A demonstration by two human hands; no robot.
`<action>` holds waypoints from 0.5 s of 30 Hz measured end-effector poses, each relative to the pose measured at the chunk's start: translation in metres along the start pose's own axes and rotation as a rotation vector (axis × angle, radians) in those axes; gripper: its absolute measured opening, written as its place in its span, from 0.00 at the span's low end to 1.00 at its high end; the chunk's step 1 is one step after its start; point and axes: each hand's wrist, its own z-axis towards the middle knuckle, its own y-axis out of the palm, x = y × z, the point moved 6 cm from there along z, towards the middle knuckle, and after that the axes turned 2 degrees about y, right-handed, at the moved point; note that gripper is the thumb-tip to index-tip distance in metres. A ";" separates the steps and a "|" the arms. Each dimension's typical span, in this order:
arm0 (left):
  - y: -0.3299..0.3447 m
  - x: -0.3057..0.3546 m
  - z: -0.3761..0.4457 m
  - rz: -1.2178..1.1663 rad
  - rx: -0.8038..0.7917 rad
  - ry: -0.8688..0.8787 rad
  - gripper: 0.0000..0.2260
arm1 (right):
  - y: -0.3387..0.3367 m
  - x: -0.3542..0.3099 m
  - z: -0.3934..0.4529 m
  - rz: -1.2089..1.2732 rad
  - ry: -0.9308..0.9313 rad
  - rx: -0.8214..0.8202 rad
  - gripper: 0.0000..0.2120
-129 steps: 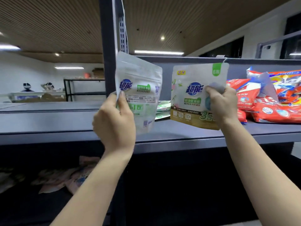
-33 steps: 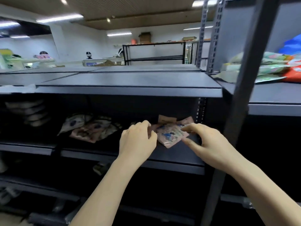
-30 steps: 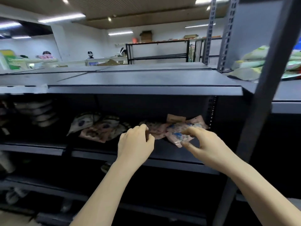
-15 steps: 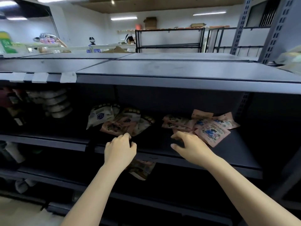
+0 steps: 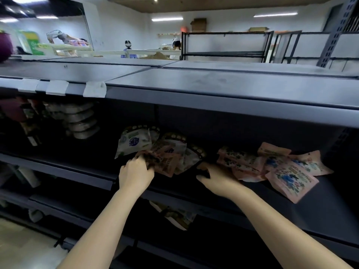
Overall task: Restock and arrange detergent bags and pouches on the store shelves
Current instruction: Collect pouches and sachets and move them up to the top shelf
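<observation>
Both hands are reaching into the middle shelf (image 5: 320,206), mid-frame, under the overhanging front lip of the top shelf (image 5: 223,94).

Left hand (image 5: 136,174), centre-left of frame: fingers curled onto the near edge of the mixed pouch pile (image 5: 165,154); looks like a grip on the front pinkish pouch, fingertips partly hidden. The pile holds one white pouch with a blue logo (image 5: 134,142) at its upper left and several overlapping pouches behind; exact count unclear in the dark.

Right hand (image 5: 215,177), centre: thumb and fingers loosely spread over the dark shelf floor in the gap between the two piles, holding nothing, just beside the left edge of the pink pouch pile (image 5: 272,166).

Pink pile, centre-right: roughly five or six flat pouches, overlapping. The front one (image 5: 291,179) lies tilted, its corner close to the shelf's front edge. Bare shelf floor to its right, toward the right frame edge, and in front of both hands along the lip.

Three white tape labels (image 5: 95,89) on the top shelf lip, upper left. Stack of about four grey packs (image 5: 81,121) on the left section of the middle shelf. One pouch (image 5: 178,216) on the lower shelf, below the hands, partly hidden.
</observation>
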 end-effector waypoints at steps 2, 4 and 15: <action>0.003 -0.013 0.012 -0.015 0.016 -0.011 0.13 | 0.004 -0.009 0.014 0.012 -0.025 0.001 0.18; 0.006 -0.027 0.023 -0.032 0.034 -0.015 0.13 | 0.009 -0.019 0.028 0.027 -0.051 0.010 0.17; 0.038 -0.106 0.114 0.086 -0.061 0.022 0.27 | 0.042 -0.074 0.110 -0.054 -0.131 0.134 0.17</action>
